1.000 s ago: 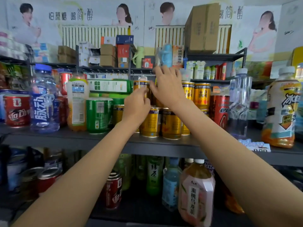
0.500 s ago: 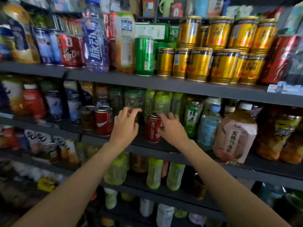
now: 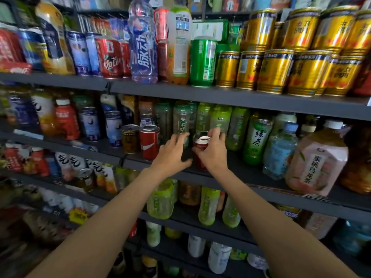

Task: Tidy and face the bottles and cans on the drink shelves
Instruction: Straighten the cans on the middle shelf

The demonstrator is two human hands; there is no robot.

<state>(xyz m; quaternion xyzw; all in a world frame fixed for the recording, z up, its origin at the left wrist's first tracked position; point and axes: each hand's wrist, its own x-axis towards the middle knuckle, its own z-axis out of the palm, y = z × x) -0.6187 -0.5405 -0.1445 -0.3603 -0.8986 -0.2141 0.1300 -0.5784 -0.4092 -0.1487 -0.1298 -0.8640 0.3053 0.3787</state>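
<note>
The step in hand looks like facing a single red can [image 3: 199,155] on the middle shelf [image 3: 251,173]: the right hand [image 3: 212,152] wraps it from the right side, fingers curled over its silvery top rim, while the left hand [image 3: 172,153] hovers just beside it with fingers spread and relaxed, holding nothing. The can stands upright near the shelf's front edge, in front of a row of green tea bottles [image 3: 256,137] and apart from a second red can [image 3: 149,142] to its left. The next move probably calls for a twist to bring the label forward, then a slide toward the other cans. The can is smooth, rigid metal and should turn easily on the dark, flat shelf; the bottles behind are thin, glossy plastic, tall and easily tipped by a stray knuckle.
</note>
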